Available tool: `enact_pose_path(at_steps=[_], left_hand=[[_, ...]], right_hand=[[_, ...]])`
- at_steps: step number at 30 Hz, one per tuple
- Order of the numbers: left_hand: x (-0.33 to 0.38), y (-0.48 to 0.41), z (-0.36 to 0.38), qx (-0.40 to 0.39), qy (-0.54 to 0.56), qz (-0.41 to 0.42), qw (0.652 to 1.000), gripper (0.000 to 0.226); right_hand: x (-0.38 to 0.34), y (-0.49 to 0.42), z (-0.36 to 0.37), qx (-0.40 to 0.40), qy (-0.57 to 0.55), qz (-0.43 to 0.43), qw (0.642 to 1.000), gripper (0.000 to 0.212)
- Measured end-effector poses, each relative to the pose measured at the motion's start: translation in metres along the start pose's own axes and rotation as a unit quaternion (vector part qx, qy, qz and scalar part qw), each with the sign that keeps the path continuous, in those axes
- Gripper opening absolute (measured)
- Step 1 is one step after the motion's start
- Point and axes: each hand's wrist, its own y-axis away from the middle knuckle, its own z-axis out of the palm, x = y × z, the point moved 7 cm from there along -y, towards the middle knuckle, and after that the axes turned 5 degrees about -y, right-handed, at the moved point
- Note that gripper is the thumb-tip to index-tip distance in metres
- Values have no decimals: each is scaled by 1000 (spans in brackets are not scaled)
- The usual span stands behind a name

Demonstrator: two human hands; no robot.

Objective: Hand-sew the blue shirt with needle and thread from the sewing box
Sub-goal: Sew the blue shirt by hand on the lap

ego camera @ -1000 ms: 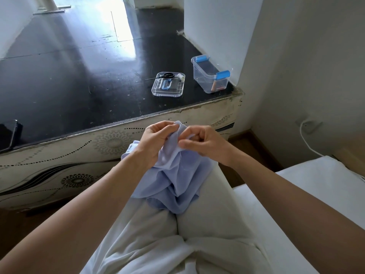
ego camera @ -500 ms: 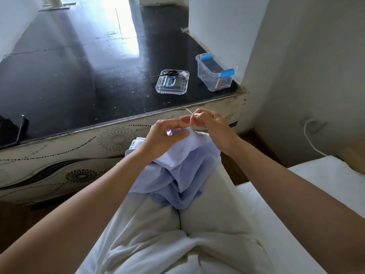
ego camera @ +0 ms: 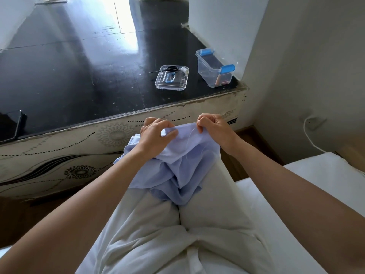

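Note:
The blue shirt (ego camera: 177, 171) lies bunched on my lap, over my white trousers. My left hand (ego camera: 156, 133) grips a fold of its upper edge. My right hand (ego camera: 213, 125) has its fingers curled at the same edge to the right, pinching there; a thin white thread (ego camera: 187, 143) runs down over the fabric from it. The needle is too small to make out. The clear sewing box (ego camera: 215, 70) with blue clips stands open on the dark raised floor, its lid (ego camera: 171, 78) beside it.
Black scissors (ego camera: 167, 69) and a white spool (ego camera: 184, 69) rest on the lid. A dark phone (ego camera: 11, 125) lies at the left edge of the platform. A white cable (ego camera: 312, 139) hangs at the right wall. I sit on a white mattress (ego camera: 325, 184).
My right hand came down from its raised pull and moved right along the shirt's edge, apart from my left hand. The thread now lies slack over the fabric.

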Motion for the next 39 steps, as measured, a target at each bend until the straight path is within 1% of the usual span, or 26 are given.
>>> enact_pose_path(at_steps=[1,4,5,7,10,14,16,19,23,26,31,34,39], left_hand=[[0,-1,-1,9,8,6,1000,35],[3,2,-13,46,102,27,993,13],[5,2,-17,53,111,39,992,10],[10,3,-26,67,94,68,991,9],[14,3,-32,64,118,69,988,12],[11,3,-29,45,150,30,987,11],[12,3,-25,27,140,22,990,5],[15,6,-18,0,155,1,988,18],[13,9,-14,-22,210,-60,976,14],[9,9,-13,-46,247,-99,963,11],[11,10,-12,-62,271,-124,953,7],[14,9,-9,-72,284,-147,945,6],[15,11,-8,-76,294,-161,939,5]], right_hand=[[2,0,0,0,2,-3,1000,28],[4,1,-3,13,2,-15,1000,28],[5,1,-5,16,-2,-17,1000,28],[4,1,-6,17,-16,-26,999,28],[1,-1,-6,21,-33,-40,998,29],[3,-2,-3,19,-34,-49,998,29],[4,-1,-2,11,-44,-54,997,34],[7,0,-1,7,-37,-59,998,35],[9,1,-2,2,-29,-52,998,28],[9,2,-5,-8,-31,-34,999,30],[6,4,-4,-24,-6,-43,999,39],[4,5,-2,-38,-8,-50,998,40],[9,4,-4,-51,-18,-41,998,42]])
